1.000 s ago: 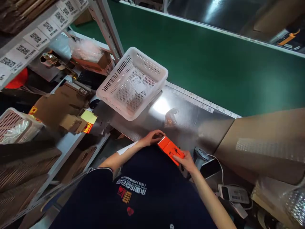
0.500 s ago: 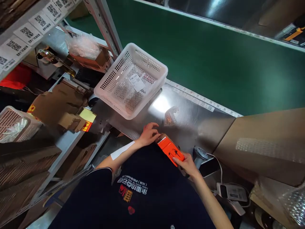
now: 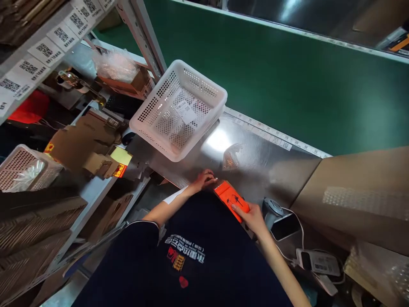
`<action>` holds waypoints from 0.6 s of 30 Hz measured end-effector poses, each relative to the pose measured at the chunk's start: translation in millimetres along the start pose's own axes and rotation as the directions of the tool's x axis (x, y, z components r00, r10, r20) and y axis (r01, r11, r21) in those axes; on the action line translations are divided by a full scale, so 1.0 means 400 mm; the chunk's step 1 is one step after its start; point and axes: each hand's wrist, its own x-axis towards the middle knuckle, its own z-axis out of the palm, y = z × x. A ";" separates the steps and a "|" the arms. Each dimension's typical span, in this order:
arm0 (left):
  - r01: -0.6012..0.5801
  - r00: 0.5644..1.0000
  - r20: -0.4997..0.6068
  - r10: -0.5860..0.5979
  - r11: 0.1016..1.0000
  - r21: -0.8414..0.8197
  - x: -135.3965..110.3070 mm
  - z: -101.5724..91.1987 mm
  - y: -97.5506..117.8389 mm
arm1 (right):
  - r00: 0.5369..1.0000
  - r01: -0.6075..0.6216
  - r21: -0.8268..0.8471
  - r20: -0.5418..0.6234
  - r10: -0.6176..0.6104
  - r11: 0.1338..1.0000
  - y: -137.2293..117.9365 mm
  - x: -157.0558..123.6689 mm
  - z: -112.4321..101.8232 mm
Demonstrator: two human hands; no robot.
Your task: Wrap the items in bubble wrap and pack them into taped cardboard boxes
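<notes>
Found the orange packet (image 3: pixel 231 200) in front of the dark shirt (image 3: pixel 137 264), near the close edge of the metal table (image 3: pixel 265 170), lying aslant between both hands. Observed the right hand (image 3: pixel 254 216) closed around the lower end of the packet, with the thumb across the printed face. Recorded the left hand (image 3: pixel 203 181) just beside the upper end, with fingers bent and drawn together near something clear and shiny; could not tell whether gripping it or merely touching it. Noted a white strip (image 3: pixel 175 195) along the left forearm.

Sighted a clear bag (image 3: pixel 231 157) on the table beyond the packet. Located a white perforated basket (image 3: pixel 177 157) farther off to the left, with a printed label (image 3: pixel 185 111) inside. Saw a handheld scanner (image 3: pixel 272 209) near the right hand, next to a dark-screened device (image 3: pixel 286 228). Logged a large carton (image 3: pixel 361 183) at the right and a green surface (image 3: pixel 277 85) past the table's far edge. Identified folded cardboard (image 3: pixel 79 140) at the left.
</notes>
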 end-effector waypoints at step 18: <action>0.098 0.949 0.305 0.073 0.855 -0.510 -0.096 0.069 0.022 | 0.997 -0.012 -0.066 -0.079 0.007 0.998 0.016 0.024 0.007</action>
